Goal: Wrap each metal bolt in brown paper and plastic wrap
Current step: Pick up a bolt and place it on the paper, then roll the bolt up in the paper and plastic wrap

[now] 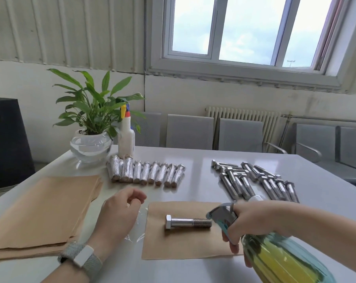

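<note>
The white table (193,156) carries everything, and the biggest thing on it is the stack of brown paper sheets (44,209) at the left, ready for later bolts. Next in size is the single brown paper sheet (185,248) laid near the front edge, with a clear piece of plastic wrap (139,225) showing at its left border, seemingly lying beneath it. Behind, a row of wrapped bolts (146,173) sits finished, and to the right a heap of bare bolts (254,180) waits. The spray bottle (283,256), filled with yellowish liquid, is gripped by the right hand (250,221), fingers curled round its neck and trigger, nozzle aimed at the threaded end of the hex bolt (188,221) lying across the middle of the sheet. The left hand (117,217) rests on the table just beside the wrap, fingers loosely curled and holding nothing. The step looks like coating the bolt before rolling; a short squeeze aimed low should wet the metal without soaking the paper, and the left hand would do well to pin the sheet's edge flat.
</note>
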`<state>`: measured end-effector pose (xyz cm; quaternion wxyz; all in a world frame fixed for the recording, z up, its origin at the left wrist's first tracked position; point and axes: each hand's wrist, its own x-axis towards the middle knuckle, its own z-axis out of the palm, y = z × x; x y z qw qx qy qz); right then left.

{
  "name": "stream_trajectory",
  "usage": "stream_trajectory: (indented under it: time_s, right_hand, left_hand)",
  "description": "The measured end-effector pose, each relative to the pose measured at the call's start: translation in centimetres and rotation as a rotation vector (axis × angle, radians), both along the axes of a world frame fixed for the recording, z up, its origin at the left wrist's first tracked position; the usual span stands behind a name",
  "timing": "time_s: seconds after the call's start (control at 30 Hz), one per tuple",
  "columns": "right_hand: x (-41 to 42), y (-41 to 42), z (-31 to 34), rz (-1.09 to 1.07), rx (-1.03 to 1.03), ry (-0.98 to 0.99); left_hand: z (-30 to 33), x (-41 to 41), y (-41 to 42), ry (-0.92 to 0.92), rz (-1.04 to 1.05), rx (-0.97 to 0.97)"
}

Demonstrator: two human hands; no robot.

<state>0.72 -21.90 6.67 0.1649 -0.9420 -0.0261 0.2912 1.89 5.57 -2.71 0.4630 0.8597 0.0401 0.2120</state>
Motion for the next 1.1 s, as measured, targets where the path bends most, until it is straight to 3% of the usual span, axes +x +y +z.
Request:
stream_trajectory:
  time_s: [0.1,0.27,0.47,0.6,0.8,1.1]
  right_hand:
    - [0.2,-0.6,-0.5,-0.026,-0.047,-0.032]
    - [2.7,-2.0,0.9,-0.07,0.323,0.041]
    - [10.1,-2.5,3.9,-0.172,0.604,-0.504]
    - [14.6,-0.7,1.6,-0.252,0.831,-0.692]
    - [18.5,0.7,-2.9,-0.376,0.837,-0.781]
    - [17.5,-1.0,-2.8,-0.336,0.703,-0.797]
  left_hand:
    - [0.1,-0.1,-0.1,0.0,0.001,-0.008]
    - [0.2,-0.1,0.0,-0.005,0.001,-0.025]
    - [0.2,-0.1,0.0,0.015,0.003,-0.005]
    - [0.4,-0.1,0.1,0.006,0.015,0.037]
    - [0.2,0.0,0.4,-0.012,0.044,0.114]
    - [0.3,0.1,0.2,-0.047,0.025,0.147]
